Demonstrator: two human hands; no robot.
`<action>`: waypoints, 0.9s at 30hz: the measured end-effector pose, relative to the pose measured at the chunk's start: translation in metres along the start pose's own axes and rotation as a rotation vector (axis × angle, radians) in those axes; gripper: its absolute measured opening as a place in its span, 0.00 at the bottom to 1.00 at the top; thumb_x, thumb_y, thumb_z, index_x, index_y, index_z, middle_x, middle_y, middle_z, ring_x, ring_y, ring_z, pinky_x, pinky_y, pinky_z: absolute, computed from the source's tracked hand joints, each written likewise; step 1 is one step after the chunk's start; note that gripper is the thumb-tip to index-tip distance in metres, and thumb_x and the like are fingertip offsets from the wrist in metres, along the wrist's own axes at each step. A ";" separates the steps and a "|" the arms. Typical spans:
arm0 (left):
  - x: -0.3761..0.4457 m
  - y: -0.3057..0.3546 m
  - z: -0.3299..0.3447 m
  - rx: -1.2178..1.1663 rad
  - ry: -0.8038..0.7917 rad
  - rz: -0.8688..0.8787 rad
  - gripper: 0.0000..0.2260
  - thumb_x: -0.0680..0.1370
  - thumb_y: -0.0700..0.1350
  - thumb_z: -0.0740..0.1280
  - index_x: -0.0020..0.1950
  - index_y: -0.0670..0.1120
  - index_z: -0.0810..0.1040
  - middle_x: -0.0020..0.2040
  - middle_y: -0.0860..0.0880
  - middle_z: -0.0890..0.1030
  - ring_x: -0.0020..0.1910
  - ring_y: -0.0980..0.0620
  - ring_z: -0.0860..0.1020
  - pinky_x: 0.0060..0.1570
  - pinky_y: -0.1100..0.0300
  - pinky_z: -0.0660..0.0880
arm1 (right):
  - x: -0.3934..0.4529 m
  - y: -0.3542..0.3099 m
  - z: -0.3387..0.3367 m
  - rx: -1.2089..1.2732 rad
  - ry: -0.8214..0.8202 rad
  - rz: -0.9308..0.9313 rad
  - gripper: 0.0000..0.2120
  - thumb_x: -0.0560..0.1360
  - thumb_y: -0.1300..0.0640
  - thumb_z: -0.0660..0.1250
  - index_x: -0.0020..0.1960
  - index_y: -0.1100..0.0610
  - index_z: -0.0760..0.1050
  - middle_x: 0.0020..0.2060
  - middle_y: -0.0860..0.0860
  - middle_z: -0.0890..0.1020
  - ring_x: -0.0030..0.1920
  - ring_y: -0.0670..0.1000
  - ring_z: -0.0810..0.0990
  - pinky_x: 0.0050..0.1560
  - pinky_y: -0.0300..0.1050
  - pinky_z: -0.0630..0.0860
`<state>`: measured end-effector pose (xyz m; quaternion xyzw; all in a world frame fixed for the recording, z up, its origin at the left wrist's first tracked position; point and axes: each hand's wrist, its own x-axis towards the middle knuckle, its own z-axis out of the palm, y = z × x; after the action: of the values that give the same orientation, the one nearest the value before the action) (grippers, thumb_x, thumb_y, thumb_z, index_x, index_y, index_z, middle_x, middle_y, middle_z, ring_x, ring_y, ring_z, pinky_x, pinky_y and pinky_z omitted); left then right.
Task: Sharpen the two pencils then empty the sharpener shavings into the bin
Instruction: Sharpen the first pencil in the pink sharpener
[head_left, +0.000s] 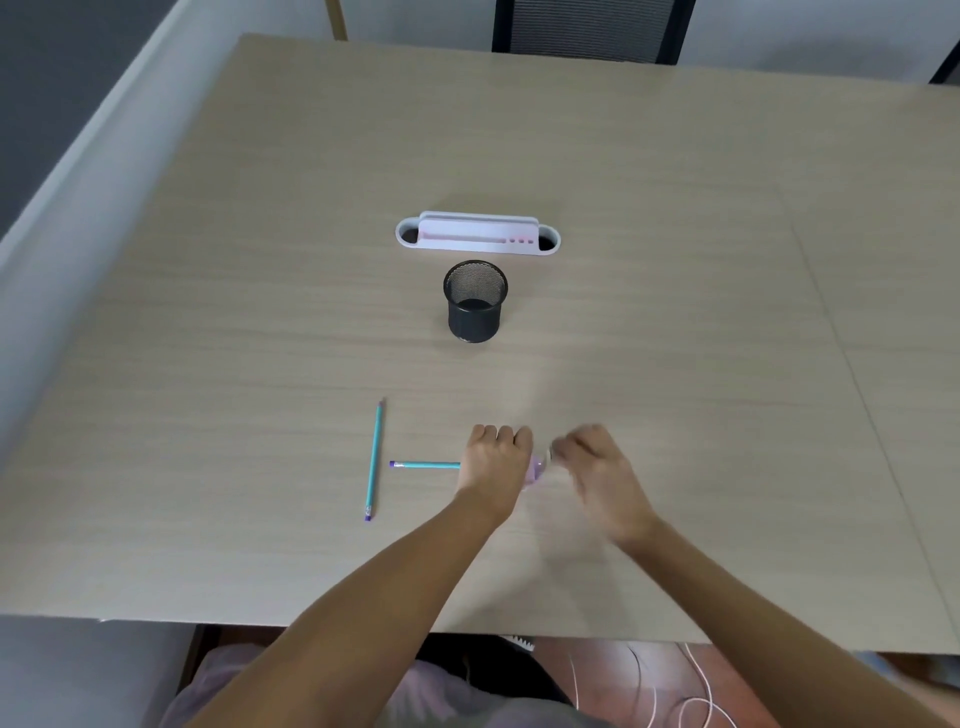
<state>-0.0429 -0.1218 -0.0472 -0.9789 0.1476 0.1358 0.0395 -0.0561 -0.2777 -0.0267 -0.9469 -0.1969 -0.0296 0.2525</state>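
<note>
A teal pencil (425, 464) with a purple eraser end lies level and points left, with my left hand (496, 462) shut on its right part. Its tip is hidden behind that hand, at a small pink sharpener (537, 468) between my two hands. My right hand (597, 467) is blurred and curls around the sharpener's right side. A second teal pencil (374, 460) lies alone on the table to the left, nearly upright in the view, with its eraser end towards me. A black mesh cup (475, 301) stands beyond my hands, in the middle of the table.
A white desk organiser (478, 245) sits just behind the mesh cup. The wooden table (727, 312) stretches wide on both sides. A dark chair (592, 26) stands at its far edge. White cables (691, 696) lie on the floor below the near edge.
</note>
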 end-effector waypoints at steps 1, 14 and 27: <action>0.000 0.000 -0.001 0.005 0.000 -0.012 0.18 0.64 0.41 0.74 0.50 0.46 0.73 0.41 0.49 0.80 0.40 0.48 0.79 0.45 0.58 0.71 | 0.017 0.003 -0.001 -0.033 0.016 0.004 0.03 0.68 0.68 0.69 0.38 0.61 0.78 0.33 0.55 0.78 0.35 0.54 0.75 0.38 0.39 0.69; 0.004 0.000 0.006 0.010 -0.001 0.010 0.20 0.66 0.39 0.73 0.54 0.44 0.70 0.46 0.47 0.79 0.44 0.46 0.77 0.51 0.57 0.69 | -0.027 0.000 0.002 0.005 -0.050 -0.045 0.07 0.73 0.65 0.62 0.42 0.58 0.78 0.36 0.51 0.77 0.40 0.49 0.70 0.42 0.37 0.69; 0.003 0.000 0.002 0.029 0.001 0.024 0.19 0.68 0.38 0.71 0.56 0.44 0.68 0.48 0.47 0.78 0.46 0.46 0.76 0.50 0.56 0.67 | -0.051 -0.004 0.028 0.039 -0.067 0.101 0.05 0.70 0.67 0.70 0.38 0.59 0.78 0.33 0.52 0.76 0.38 0.50 0.70 0.39 0.38 0.68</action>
<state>-0.0409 -0.1227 -0.0496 -0.9764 0.1614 0.1337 0.0520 -0.1057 -0.2794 -0.0572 -0.9510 -0.1579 0.0186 0.2651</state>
